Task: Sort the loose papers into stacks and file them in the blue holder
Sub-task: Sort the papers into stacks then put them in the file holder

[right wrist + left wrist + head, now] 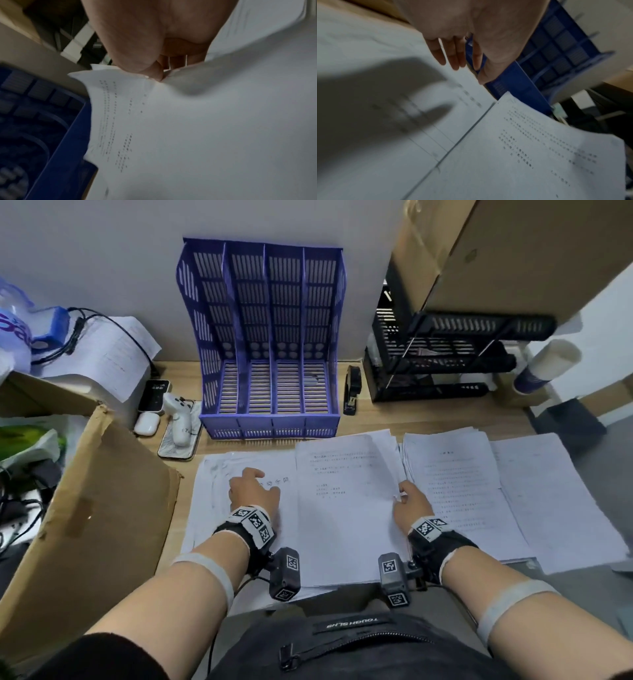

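While left hand [251, 489] hovers, right hand [409, 499] pinches sheet [346, 498].

The blue holder [270, 344] stands upright at the table's far edge, its four slotted compartments showing no papers. Before it, along the near edge, white printed papers lie in overlapping stacks: a left stack [212, 508], a middle stack [346, 508] and a right stack [459, 484].

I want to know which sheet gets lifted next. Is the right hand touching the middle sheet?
Touching. The right wrist view shows the right hand pinching the edge of the middle sheet.
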### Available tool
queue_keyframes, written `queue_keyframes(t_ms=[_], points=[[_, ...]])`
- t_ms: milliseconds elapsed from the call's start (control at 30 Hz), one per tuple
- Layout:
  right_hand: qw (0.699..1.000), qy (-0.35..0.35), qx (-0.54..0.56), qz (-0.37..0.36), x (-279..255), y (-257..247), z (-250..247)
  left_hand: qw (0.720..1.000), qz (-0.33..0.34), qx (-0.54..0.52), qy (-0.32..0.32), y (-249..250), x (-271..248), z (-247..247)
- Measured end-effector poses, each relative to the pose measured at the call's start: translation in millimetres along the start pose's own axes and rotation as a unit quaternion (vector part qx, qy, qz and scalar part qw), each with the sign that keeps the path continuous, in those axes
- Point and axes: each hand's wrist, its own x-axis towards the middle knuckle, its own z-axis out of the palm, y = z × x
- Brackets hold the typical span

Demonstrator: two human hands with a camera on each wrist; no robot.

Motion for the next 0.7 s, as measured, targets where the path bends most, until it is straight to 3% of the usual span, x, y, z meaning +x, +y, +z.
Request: queue_keyframes(t_ms=[167,333,433,600,700], points=[[0.994,0.084,-0.019,0.065,26,39,-91,0.996,0.023,0.014,-0.081,40,-17,59],[0.986,0.124,-0.034,0.109,49,83,-144,0.996,0.003,0.036,-0.077,51,-29,95],[0.982,0.144,-0.041,0.114,56,95,-155,0.998,-0.007,0.046,-0.051,55,-33,104],[0.964,0.236,-0.052,0.109,66,85,-140,0.996,-0.061,0.064,0.017,37,-33,85],[0.986,0.158,-0.005,0.046,68,62,-105,0.987,-0.131,0.076,0.046,9,-31,56]])
